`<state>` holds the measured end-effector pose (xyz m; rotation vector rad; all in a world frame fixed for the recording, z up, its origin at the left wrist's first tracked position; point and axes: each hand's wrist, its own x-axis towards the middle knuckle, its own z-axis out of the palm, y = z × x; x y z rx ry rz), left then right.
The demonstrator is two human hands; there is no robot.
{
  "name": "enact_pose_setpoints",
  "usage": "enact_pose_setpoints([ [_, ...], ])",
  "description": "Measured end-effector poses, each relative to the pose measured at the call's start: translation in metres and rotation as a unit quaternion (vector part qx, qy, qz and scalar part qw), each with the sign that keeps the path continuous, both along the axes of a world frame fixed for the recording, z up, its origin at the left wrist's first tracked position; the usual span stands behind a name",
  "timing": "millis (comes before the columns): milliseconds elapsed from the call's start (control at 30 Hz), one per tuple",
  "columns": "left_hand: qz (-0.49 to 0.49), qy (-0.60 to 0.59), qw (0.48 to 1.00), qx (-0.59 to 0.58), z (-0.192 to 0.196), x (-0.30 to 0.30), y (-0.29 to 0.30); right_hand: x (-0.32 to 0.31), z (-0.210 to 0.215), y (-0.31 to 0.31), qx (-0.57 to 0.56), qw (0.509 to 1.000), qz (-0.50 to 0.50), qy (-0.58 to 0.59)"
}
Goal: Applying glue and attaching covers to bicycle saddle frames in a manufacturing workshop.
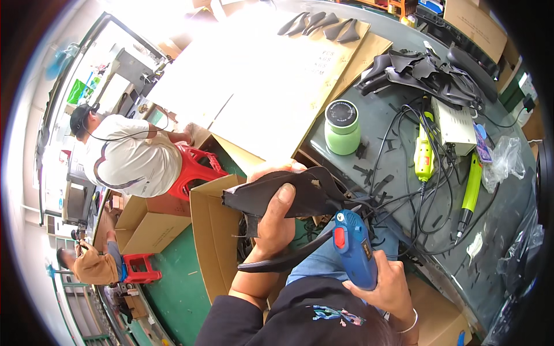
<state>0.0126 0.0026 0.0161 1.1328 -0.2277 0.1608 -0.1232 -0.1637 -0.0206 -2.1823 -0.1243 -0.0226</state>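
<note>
My left hand point(274, 226) is closed on a dark, leather-like shaped piece point(300, 195), its thumb pressed flat on the top. The piece is tapered, and a small pale spot marks its surface. A long black strip point(288, 258) hangs below it, across my left wrist. In my right hand point(388, 284) is a blue handheld power tool point(356, 251) with a red button. The tool's front end points up toward the right end of the dark piece; whether they touch I cannot tell.
A green jar point(342, 135) stands on the grey table, beside lime-green pen-like tools point(424, 153), tangled cables and a white box point(454, 128). A heap of black pieces point(424, 75) lies behind. Cardboard sheets point(271, 86) carry several black pieces. Two people sit at left.
</note>
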Motion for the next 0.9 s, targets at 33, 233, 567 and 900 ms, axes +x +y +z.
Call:
enact_pose_setpoints([
  [33, -0.003, -0.007, 1.0, -0.005, 0.0, -0.001, 0.0, 0.0, 0.0, 0.0, 0.006, 1.0, 0.003, 0.012],
  [233, -0.045, -0.051, 0.996, -0.053, -0.011, -0.004, -0.002, -0.001, 0.002, 0.0, 0.031, 0.999, 0.011, 0.032],
  [567, -0.062, -0.072, 0.994, -0.052, -0.021, -0.012, -0.012, 0.001, 0.01, 0.003, 0.086, 0.995, 0.014, 0.038],
  [900, -0.131, 0.057, 0.989, 0.041, -0.008, -0.017, -0.001, 0.004, 0.012, 0.006, 0.008, 0.999, -0.017, -0.047],
])
